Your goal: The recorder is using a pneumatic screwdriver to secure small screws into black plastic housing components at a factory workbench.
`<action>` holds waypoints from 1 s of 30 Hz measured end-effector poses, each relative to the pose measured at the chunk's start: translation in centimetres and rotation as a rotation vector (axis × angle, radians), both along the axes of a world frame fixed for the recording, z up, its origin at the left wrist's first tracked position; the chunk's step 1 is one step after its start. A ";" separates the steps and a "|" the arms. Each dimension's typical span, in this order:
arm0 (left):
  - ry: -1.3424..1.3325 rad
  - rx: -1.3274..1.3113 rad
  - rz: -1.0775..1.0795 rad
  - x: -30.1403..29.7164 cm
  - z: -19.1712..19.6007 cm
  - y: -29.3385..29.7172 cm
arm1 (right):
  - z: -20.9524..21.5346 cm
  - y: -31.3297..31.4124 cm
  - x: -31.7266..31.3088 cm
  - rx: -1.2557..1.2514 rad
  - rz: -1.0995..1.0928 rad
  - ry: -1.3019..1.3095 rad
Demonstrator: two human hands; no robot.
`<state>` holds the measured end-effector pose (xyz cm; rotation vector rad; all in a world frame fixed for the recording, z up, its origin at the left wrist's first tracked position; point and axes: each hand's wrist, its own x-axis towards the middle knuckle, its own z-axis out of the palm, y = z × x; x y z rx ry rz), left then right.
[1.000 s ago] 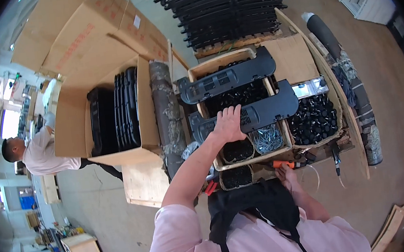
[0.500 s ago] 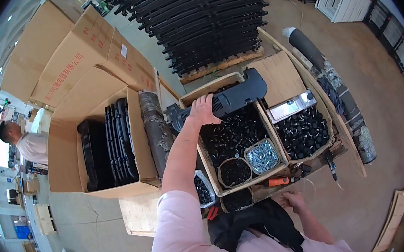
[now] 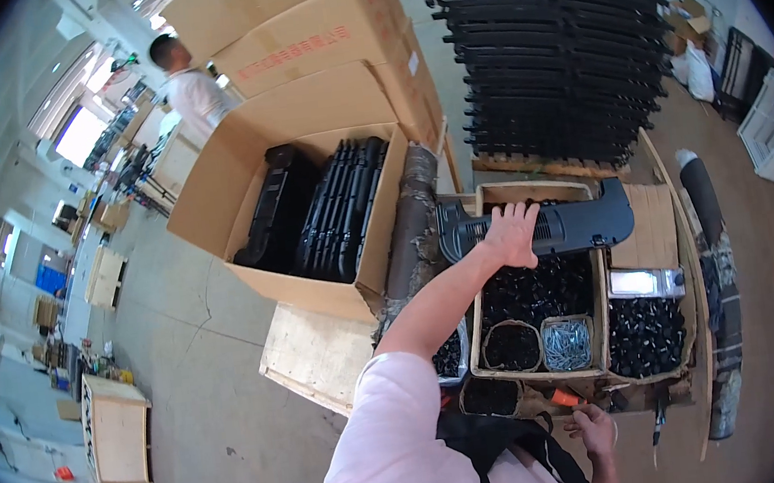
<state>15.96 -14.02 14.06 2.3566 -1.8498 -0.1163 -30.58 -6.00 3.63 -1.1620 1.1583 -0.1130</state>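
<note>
A long dark grey plastic housing (image 3: 576,225) with vent slots lies across the top of the parts boxes. My left hand (image 3: 510,235) reaches over its left half, fingers along the far side and thumb at the near edge, gripping it. Close to my body, my right hand (image 3: 594,430) has its fingers curled together; what they hold, if anything, is too small to tell. Just beyond it lies an orange-handled tool (image 3: 565,398). Below the housing sit many small black parts (image 3: 541,295), a small box of silver screws (image 3: 568,345) and a bag-lined cup of black screws (image 3: 512,346).
To the left, an open carton (image 3: 253,281) holds several black housings (image 3: 345,208), beside a worn wrapped roll (image 3: 408,220). A tall stack of black frames (image 3: 556,50) stands behind. More black parts (image 3: 646,336) fill the right box. A person (image 3: 197,96) is at far left.
The view has swung left, so everything sits farther right in the picture. My left hand stays on the housing. My right hand remains curled near the orange-handled tool.
</note>
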 end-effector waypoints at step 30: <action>1.748 -1.537 0.150 -18.7 6.6 39.6 | 12.7 10.2 24.2 -0.082 1.407 -0.621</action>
